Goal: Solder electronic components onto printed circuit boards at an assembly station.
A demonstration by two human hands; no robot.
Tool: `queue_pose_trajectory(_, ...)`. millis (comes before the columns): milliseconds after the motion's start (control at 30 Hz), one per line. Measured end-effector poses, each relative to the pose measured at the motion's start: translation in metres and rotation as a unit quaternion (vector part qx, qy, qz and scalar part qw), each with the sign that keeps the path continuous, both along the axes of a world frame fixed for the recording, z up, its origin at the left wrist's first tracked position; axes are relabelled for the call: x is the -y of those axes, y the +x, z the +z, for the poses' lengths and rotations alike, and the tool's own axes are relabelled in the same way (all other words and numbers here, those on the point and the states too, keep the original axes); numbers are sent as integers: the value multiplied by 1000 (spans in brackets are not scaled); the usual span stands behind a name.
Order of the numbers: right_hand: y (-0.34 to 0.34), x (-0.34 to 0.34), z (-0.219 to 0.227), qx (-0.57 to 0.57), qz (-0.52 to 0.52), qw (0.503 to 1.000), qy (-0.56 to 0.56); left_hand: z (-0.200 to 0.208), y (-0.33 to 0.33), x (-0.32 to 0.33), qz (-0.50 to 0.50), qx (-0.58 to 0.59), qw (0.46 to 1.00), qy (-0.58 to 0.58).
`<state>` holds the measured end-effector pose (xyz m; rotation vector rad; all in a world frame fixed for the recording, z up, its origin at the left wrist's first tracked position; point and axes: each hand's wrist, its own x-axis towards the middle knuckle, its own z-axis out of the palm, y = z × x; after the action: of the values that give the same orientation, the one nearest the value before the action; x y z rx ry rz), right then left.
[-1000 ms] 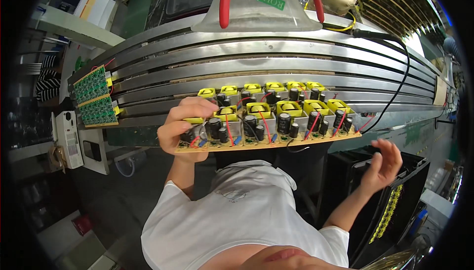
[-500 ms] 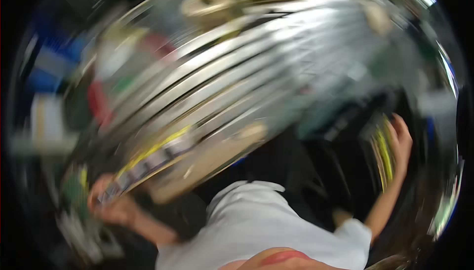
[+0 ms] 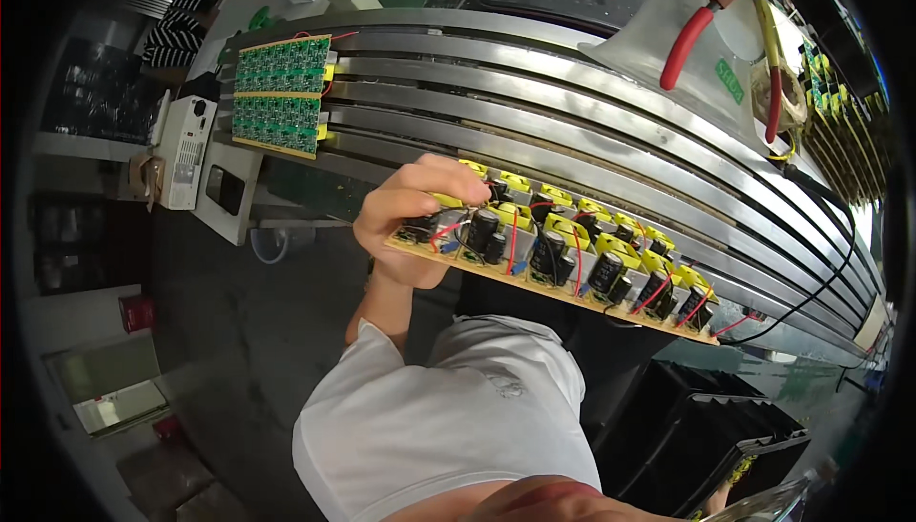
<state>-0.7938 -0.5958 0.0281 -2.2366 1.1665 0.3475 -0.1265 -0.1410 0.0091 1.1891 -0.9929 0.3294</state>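
My left hand (image 3: 417,221) grips the left end of a long circuit board panel (image 3: 561,279) in front of my body. The panel carries rows of yellow transformers, black cylindrical capacitors and red and black wires, and it slants down to the right. It is held over the near edge of a slatted metal conveyor (image 3: 553,135); I cannot tell whether it touches the rails. A sliver of my right hand (image 3: 718,501) shows at the lower right, beside a black rack (image 3: 673,427) with a yellow-edged board (image 3: 742,469) at its end. The fingers there are hidden.
Two green circuit panels (image 3: 280,94) lie on the conveyor's left end. Red-handled pliers (image 3: 689,45) hang in front of a translucent funnel-shaped hood (image 3: 658,7). More boards (image 3: 844,131) stand upright at the far right. A white machine (image 3: 186,152) sits at the left.
My view has swung, and the blur has cleared. The panel in my left hand now lies across the middle of the view. My right hand has dropped to the lower right edge, mostly hidden.
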Motion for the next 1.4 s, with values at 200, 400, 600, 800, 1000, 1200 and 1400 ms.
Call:
queue_pose_trajectory(200,2,132,-48,-110,381,918,-13,-8,7,8,-34,-4,998,-49)
queue_pose_trajectory(400,-61,331,-105,-168,651,740,-22,-5,-3,9,-31,-6,999,-44)
queue_pose_trajectory(600,-209,317,-67,-194,516,834,-25,-20,17,9,-35,-45,998,-39)
queue_pose_trajectory(800,-222,10,-99,-207,108,970,-60,1,38,-79,128,-147,981,-5)
queue_pose_trajectory(1000,-55,-80,-52,-282,-207,930,-111,1,88,-44,434,-272,852,109)
queue_pose_trajectory(1200,-10,-100,-15,-398,-286,871,37,-53,182,-78,414,-202,862,213)
queue_pose_trajectory(1400,-20,-99,-29,-392,-280,872,89,-46,184,-63,410,-70,852,319)
